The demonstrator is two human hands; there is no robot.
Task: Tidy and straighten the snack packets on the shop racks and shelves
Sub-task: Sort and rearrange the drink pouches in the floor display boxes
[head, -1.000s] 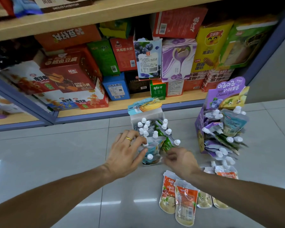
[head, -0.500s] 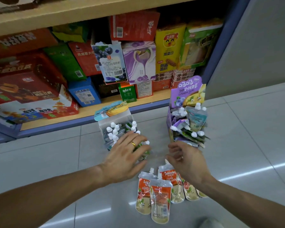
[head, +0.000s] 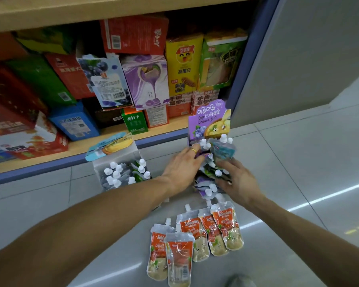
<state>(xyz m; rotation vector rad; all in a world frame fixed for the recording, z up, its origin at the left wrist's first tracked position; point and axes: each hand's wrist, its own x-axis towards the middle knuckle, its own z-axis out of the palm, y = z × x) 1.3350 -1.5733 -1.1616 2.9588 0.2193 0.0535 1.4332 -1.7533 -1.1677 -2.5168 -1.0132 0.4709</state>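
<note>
Dim shop light, glare streaks on floor tiles, perhaps edge blur

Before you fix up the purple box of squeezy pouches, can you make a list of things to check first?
1. Left hand on the purple cardboard display box: ok, it rests on the pouches at the box's left side.
2. Right hand on the spilling purple spouted pouches: ok, fingers curl round them.
3. Purple box standing upright: ok, though pouches hang out of its front.
4. Orange-and-cream spouted pouches out of the way: not ok, they lie loose on the grey tiled floor just below.
5. White open box of white-capped pouches apart from both hands: ok.
6. Room left inside the purple box: cannot tell.
</note>
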